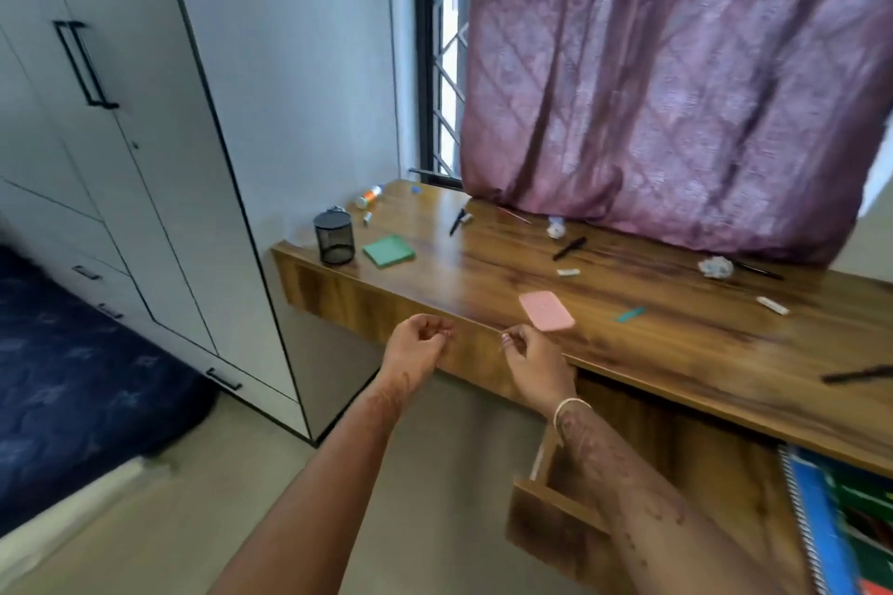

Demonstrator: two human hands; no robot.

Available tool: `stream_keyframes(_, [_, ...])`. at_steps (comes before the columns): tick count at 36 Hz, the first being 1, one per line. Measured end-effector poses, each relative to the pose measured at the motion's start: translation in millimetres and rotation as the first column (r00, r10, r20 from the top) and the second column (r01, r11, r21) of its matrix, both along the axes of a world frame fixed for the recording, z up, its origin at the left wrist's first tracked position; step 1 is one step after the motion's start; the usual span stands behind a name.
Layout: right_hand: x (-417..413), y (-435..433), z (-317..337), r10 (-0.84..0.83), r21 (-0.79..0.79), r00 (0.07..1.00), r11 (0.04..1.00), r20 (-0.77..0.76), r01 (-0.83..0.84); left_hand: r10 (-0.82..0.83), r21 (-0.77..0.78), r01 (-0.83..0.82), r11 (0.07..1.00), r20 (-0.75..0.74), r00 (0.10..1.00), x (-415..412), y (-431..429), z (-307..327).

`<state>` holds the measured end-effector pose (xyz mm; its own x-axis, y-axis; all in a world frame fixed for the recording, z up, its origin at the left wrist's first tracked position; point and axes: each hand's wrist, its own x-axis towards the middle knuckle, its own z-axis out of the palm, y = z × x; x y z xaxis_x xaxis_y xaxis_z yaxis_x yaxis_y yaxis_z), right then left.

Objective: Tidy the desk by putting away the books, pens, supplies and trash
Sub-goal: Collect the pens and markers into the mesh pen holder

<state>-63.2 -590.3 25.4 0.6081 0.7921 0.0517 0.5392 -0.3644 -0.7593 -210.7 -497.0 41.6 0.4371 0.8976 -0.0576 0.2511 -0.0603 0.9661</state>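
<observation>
left hand (420, 343) and right hand (531, 358) are held apart, fingers curled, nothing gripped. the pad (547, 310) lies at the desk (483, 266) edge by the right hand; judged light and flat, best pinched at its near edge.

Your worktop (483, 271) runs from the wardrobe (145, 159) on your left off to the right, with the curtain (676, 87) hanging behind it. At its left end stands the cup (333, 239), a bottle (368, 197) lying behind it and a pad (389, 251) just right of it. A second pad (546, 310) lies at the front edge, just beyond your right grip (536, 365). Your left grip (418, 345) hangs before that edge, further left. A wad (555, 228) sits by the curtain's hem with a pen (569, 248) just before it, and a second wad (716, 266) lies further right. Below the worktop the drawer (546, 531) stands open under your right forearm, with notebooks (821, 527) to its right. The bed (72, 377) lies left, before the wardrobe.
</observation>
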Motion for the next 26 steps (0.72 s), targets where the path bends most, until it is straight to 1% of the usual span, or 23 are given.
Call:
stream_keyframes(4, [-39,72,8,0.024,0.112,0.993,0.994,-0.119,-0.011,0.049,-0.072,-0.047,0.996,0.024,0.998,-37,59,9])
stream_keyframes(7, [-63,114,15,0.046,0.171,0.973,0.985,-0.225,-0.007,0.094,-0.119,-0.085,0.989,0.072,0.993,-59,91,16])
stream_keyframes(11, [-83,166,15,0.06,0.227,0.903,0.973,-0.426,0.042,0.118,-0.21,-0.09,0.974,0.125,0.985,-78,124,24])
stream_keyframes(13, [-91,188,15,0.064,0.238,0.867,0.969,-0.494,0.064,0.133,-0.243,-0.094,0.965,0.149,0.98,-83,140,26])
stream_keyframes(15, [-96,210,12,0.061,0.234,0.856,0.97,-0.514,0.071,0.158,-0.285,-0.106,0.953,0.167,0.973,-86,157,26])
stream_keyframes(19, [-99,259,6,0.094,0.217,0.846,0.976,-0.524,0.026,0.197,-0.333,-0.132,0.934,0.168,0.966,-92,192,18])
stream_keyframes(24, [-98,328,2,0.117,0.247,0.854,0.969,-0.506,0.013,0.251,-0.361,-0.18,0.915,0.159,0.955,-92,248,6])
stream_keyframes(26, [-96,357,2,0.125,0.263,0.878,0.965,-0.463,0.001,0.267,-0.367,-0.198,0.909,0.148,0.952,-92,272,2])
